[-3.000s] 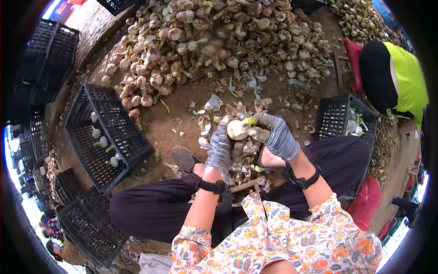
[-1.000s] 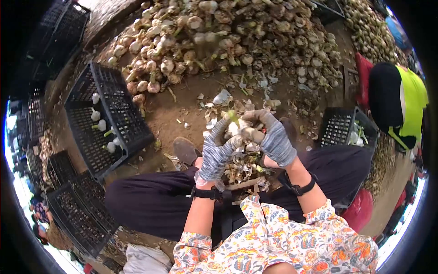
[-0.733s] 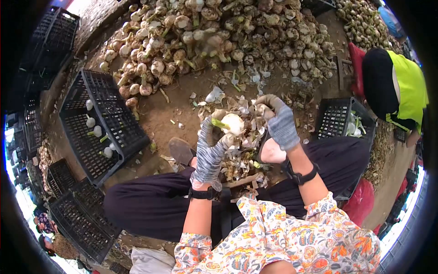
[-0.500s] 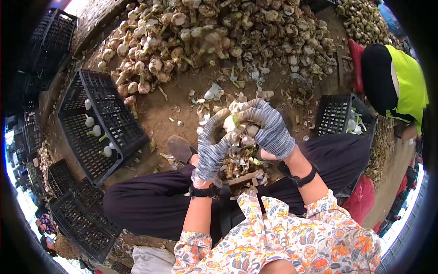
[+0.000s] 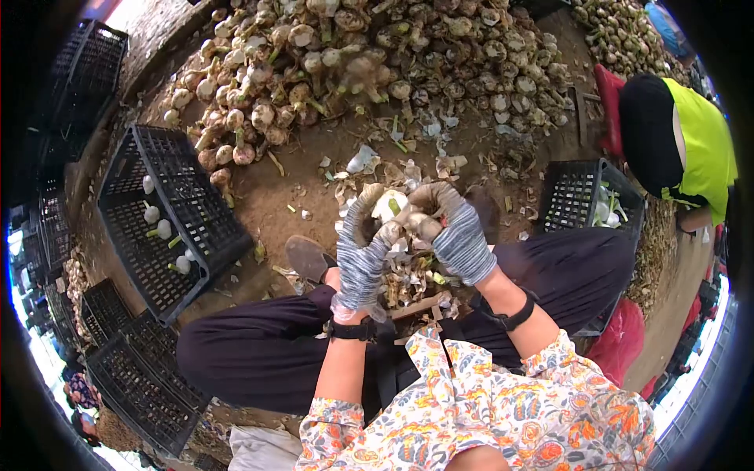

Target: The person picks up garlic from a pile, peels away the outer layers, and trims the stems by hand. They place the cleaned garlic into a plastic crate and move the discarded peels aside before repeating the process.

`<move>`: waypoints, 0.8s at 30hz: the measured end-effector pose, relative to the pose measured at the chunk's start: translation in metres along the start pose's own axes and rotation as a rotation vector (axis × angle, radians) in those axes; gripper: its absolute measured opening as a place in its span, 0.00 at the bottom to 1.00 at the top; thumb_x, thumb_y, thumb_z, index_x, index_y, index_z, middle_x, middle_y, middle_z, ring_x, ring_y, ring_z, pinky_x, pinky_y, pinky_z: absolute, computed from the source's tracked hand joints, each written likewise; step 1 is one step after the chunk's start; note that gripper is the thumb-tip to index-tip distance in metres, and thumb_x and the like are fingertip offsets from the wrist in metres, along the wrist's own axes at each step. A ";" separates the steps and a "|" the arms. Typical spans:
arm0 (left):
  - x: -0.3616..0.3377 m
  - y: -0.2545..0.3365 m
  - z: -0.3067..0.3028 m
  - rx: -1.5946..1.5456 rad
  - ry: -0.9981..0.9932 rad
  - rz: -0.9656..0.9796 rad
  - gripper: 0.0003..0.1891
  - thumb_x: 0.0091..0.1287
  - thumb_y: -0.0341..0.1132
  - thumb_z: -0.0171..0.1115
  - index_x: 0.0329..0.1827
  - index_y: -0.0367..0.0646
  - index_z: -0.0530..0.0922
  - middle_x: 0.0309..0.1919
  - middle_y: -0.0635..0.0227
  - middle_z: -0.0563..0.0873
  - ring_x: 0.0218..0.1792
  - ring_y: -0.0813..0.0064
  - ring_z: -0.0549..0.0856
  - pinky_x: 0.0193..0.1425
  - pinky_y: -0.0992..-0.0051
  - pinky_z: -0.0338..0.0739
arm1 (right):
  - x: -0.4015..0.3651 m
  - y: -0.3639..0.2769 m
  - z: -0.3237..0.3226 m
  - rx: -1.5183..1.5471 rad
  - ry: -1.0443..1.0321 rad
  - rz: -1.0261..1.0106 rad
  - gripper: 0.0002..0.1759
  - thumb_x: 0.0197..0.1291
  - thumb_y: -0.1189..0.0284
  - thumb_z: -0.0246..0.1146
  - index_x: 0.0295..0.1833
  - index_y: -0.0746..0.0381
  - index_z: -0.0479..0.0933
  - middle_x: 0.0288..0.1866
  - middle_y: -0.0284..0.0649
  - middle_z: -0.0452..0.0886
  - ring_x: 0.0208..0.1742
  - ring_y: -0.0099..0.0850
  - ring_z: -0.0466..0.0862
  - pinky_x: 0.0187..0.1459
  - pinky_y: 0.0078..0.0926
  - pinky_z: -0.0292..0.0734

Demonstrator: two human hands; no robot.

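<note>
A white garlic bulb (image 5: 387,208) with a short green stem is held up in front of me, above the ground between my legs. My left hand (image 5: 361,255), in a grey striped knit glove, curls around the bulb, fingers behind and thumb in front. My right hand (image 5: 462,239), gloved alike, has its fingers and thumb bent together at the bulb's right side, partly covering it. Whether loose skin is pinched there I cannot make out. Below the hands lies a heap of peeled skins and stem scraps (image 5: 408,282), with a wooden piece (image 5: 418,304) at its near edge.
A big pile of unpeeled garlic (image 5: 440,55) spreads across the far side. On the left, a tilted black crate (image 5: 224,228) holds several white bulbs. Another black crate (image 5: 567,188) with bulbs stands at the right, near a person in a yellow-green top (image 5: 703,149). Stacked crates (image 5: 145,377) stand lower left.
My right hand has come down and its fingers have closed in from above the bulb to its right side. The bulb's green stem now faces me more; the left hand keeps its hold.
</note>
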State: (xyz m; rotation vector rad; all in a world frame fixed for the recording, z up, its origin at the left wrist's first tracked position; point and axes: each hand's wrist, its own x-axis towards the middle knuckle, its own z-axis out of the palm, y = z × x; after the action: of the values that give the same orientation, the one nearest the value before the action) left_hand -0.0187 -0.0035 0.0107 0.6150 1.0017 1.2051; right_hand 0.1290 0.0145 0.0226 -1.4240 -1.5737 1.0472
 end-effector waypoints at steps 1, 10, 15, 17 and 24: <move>0.000 0.002 -0.004 -0.102 -0.024 -0.097 0.30 0.57 0.33 0.66 0.63 0.39 0.65 0.53 0.62 0.75 0.52 0.71 0.77 0.58 0.72 0.72 | 0.003 0.003 -0.001 0.136 0.061 0.112 0.10 0.53 0.81 0.58 0.42 0.62 0.75 0.33 0.36 0.78 0.31 0.21 0.77 0.32 0.16 0.74; 0.003 0.004 -0.002 -0.203 -0.117 -0.146 0.32 0.56 0.38 0.68 0.63 0.41 0.64 0.54 0.64 0.75 0.53 0.70 0.76 0.56 0.73 0.73 | 0.012 0.010 -0.023 0.577 -0.027 0.297 0.11 0.58 0.74 0.58 0.46 0.63 0.76 0.41 0.38 0.78 0.37 0.25 0.78 0.41 0.19 0.74; -0.001 0.004 -0.003 0.069 -0.074 -0.090 0.27 0.58 0.39 0.66 0.60 0.40 0.70 0.55 0.61 0.76 0.53 0.71 0.77 0.59 0.72 0.71 | 0.021 0.017 -0.012 0.286 -0.283 0.292 0.15 0.57 0.66 0.62 0.45 0.66 0.75 0.39 0.40 0.78 0.39 0.26 0.77 0.42 0.25 0.74; -0.003 0.001 0.001 0.137 0.007 -0.014 0.25 0.59 0.36 0.65 0.58 0.36 0.71 0.54 0.60 0.77 0.54 0.71 0.77 0.59 0.71 0.71 | 0.015 0.000 -0.012 0.459 -0.194 0.429 0.15 0.56 0.68 0.64 0.44 0.67 0.73 0.37 0.42 0.78 0.38 0.29 0.77 0.42 0.27 0.73; 0.000 0.002 -0.001 0.064 0.080 -0.110 0.22 0.58 0.30 0.66 0.55 0.35 0.73 0.51 0.59 0.79 0.48 0.72 0.81 0.51 0.75 0.77 | -0.007 0.051 -0.002 0.208 -0.156 0.161 0.12 0.59 0.72 0.58 0.46 0.68 0.73 0.40 0.41 0.78 0.43 0.28 0.77 0.48 0.24 0.73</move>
State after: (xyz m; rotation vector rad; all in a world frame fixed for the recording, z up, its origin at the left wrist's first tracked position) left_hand -0.0207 -0.0035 0.0114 0.5577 1.1307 1.1117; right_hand 0.1507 0.0102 -0.0234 -1.3697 -1.4265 1.4042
